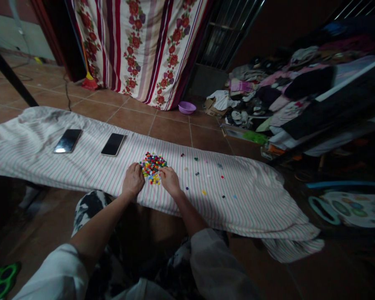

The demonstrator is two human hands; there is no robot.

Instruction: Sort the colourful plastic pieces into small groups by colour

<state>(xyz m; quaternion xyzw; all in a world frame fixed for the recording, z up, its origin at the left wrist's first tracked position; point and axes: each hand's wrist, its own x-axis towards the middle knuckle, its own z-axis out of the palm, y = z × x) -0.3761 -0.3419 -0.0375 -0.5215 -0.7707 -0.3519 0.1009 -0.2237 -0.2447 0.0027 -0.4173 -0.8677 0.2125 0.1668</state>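
A heap of tiny coloured cubes [153,163] lies on the striped cloth [90,171] before me. At the heap's left edge rests my left hand [133,179], its fingers curled together and their tips against the outer cubes. My right hand [170,180] is at the right edge, thumb and forefinger pinched close to the cubes; whatever is between them is too small to make out. To the right, small cubes lie apart, singly or in little groups: a yellow group [204,192], a red cube [222,177], grey ones [219,166] and a light blue one [235,196].
Two phones, one at the left [68,141] and one nearer [113,144], lie on the cloth. Beyond the table are a purple basin [186,108], a flowered curtain [143,46] and a red broom [90,82]. Piled clothes [268,89] fill the right side.
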